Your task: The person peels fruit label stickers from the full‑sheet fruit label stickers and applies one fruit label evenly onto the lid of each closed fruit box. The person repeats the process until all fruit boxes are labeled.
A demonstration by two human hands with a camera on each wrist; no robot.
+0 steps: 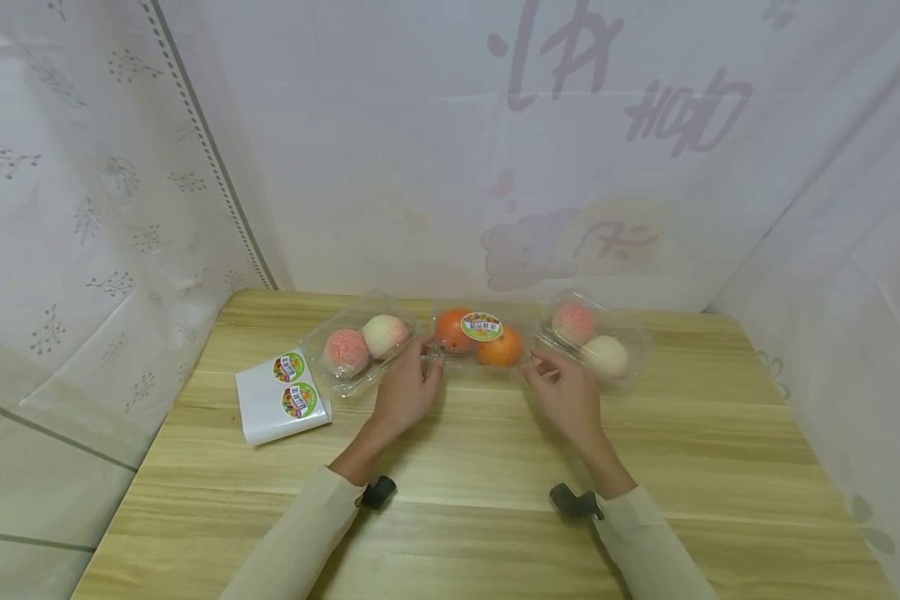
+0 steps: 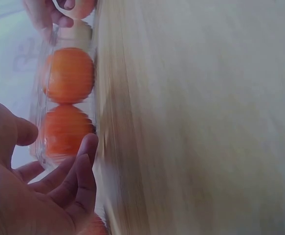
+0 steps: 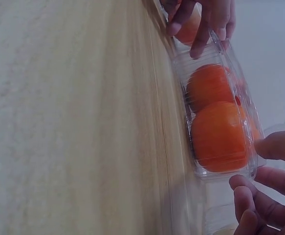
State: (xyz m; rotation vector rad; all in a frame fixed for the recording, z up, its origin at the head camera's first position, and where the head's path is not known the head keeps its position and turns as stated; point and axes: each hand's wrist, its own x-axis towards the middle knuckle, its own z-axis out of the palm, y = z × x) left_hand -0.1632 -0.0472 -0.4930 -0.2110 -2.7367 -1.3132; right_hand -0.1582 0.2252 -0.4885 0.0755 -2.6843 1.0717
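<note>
A clear plastic fruit box (image 1: 465, 363) with two orange fruits (image 1: 499, 347) lies at the back middle of the table. On its lid sits a round, colourful sticker (image 1: 482, 327). At the box's left end, my left hand (image 1: 407, 390) holds the near corner lightly between thumb and fingers. The opposite end is pinched by my right hand (image 1: 570, 396); its thumb (image 3: 274, 146) lies against the lid's edge in the right wrist view. Close beside each hand stands another clear box, with pink-and-cream peaches (image 1: 347, 353) on the left and similar peaches (image 1: 605, 357) on the right.
On the left of the wooden table (image 1: 480, 517) lies a white sticker sheet (image 1: 266, 410) carrying two round stickers (image 1: 300, 400), close to the left peach box. A pale printed curtain (image 1: 390, 150) rises behind the table's back edge and along both sides.
</note>
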